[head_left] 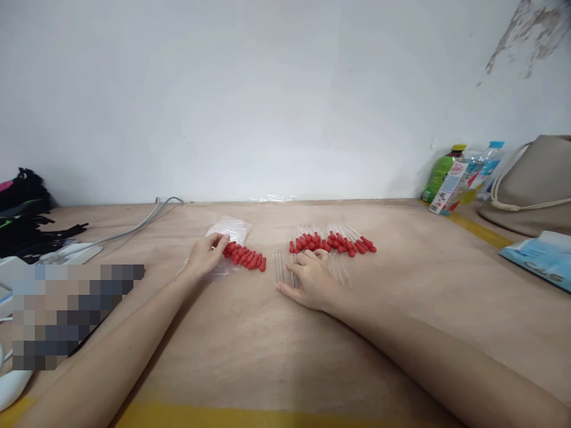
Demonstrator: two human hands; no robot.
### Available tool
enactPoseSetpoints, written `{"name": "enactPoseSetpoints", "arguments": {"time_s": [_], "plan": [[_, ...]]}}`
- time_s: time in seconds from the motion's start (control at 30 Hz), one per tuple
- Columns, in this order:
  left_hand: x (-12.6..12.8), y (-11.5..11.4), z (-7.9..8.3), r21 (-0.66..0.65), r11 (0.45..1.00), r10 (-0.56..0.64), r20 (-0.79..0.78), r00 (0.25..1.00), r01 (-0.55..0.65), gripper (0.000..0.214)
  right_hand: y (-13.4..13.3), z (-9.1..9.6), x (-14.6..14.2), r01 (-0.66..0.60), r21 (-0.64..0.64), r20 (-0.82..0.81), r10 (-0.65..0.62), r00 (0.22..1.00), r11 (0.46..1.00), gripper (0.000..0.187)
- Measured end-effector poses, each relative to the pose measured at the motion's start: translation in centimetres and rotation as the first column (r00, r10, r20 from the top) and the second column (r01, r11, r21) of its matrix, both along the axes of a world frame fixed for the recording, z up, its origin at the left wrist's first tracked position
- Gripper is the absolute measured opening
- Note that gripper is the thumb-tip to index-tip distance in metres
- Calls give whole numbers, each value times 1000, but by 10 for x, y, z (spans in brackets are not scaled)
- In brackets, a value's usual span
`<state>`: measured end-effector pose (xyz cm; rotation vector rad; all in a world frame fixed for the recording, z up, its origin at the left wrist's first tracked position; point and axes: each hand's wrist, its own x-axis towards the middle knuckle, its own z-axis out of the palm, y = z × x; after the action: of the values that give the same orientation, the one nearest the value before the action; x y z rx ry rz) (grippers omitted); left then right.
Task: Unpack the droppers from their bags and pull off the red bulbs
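Observation:
My left hand [206, 254] rests on the table with its fingers curled at the left end of a heap of loose red rubber bulbs [246, 257], beside a clear plastic bag [229, 229]. My right hand [311, 277] lies palm down with its fingers bent over several clear glass tubes [280, 267]. Just beyond its fingertips lies a row of assembled droppers with red bulbs [332, 241]. What, if anything, either hand pinches is too small to make out.
The brown wooden table [250, 345] has a yellow strip along its near edge. Bottles [459, 176], a beige bag [535, 184] and a blue packet [542, 257] sit at the right. Black items [27, 214], a cable [129, 229] and white devices lie at the left.

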<state>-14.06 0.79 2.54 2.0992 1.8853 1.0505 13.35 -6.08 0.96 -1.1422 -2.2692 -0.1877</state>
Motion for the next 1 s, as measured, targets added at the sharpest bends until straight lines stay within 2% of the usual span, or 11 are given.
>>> {"name": "enactPoseSetpoints", "arguments": {"time_s": [0.2, 0.43, 0.6, 0.67, 0.73, 0.8, 0.9, 1.0], "plan": [[0, 1, -1, -7, 999, 46, -62, 997, -47, 47, -1, 0, 0, -12, -11, 1, 12, 1000, 1000, 47], [4, -5, 1, 30, 997, 78, -164, 983, -74, 43, -2, 3, 13, 53, 78, -103, -45, 994, 996, 32], [15, -13, 11, 232, 973, 75, -287, 955, -7, 36, -8, 0, 44, 64, 186, -121, -42, 992, 981, 23], [26, -15, 16, 323, 945, 55, -307, 950, 50, 33, -11, -2, 55, 62, 211, -124, -37, 992, 976, 21], [44, -18, 21, 355, 930, 21, -319, 948, 98, 29, -13, -6, 63, 71, 231, -153, -36, 988, 970, 19], [68, -20, 25, 295, 942, -44, -360, 932, 158, 22, -13, -9, 66, 85, 250, -185, -39, 982, 965, 17], [105, -18, 30, 117, 974, -120, -450, 885, 192, 18, -12, -11, 67, 87, 267, -183, -39, 982, 960, 16], [132, -11, 34, -127, 985, -159, -454, 877, 114, 23, -11, -11, 67, 85, 270, -163, -42, 986, 959, 16]]}}
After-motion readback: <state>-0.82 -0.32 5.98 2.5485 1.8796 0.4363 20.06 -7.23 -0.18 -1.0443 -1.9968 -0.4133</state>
